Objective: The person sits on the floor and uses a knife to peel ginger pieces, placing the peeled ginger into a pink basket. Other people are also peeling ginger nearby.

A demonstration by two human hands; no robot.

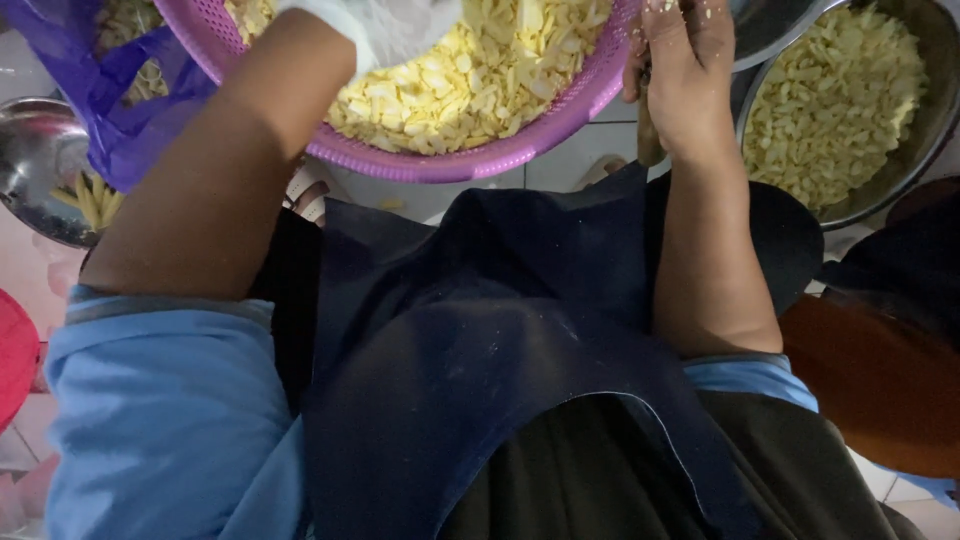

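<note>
**Hands at the pink colander**

A pink perforated colander (470, 160) heaped with pale yellow cut pieces (480, 70) is seen at top centre; the left hand (375, 30), in a white glove, is laid on the pieces, its fingers cut off by the frame edge, so its grip cannot be told; the right hand (680, 60) is closed around the colander's right rim; a steel bowl (900, 170) of similar pieces is noted just to the right; a purple bag (110, 110) is noted at left.
</note>
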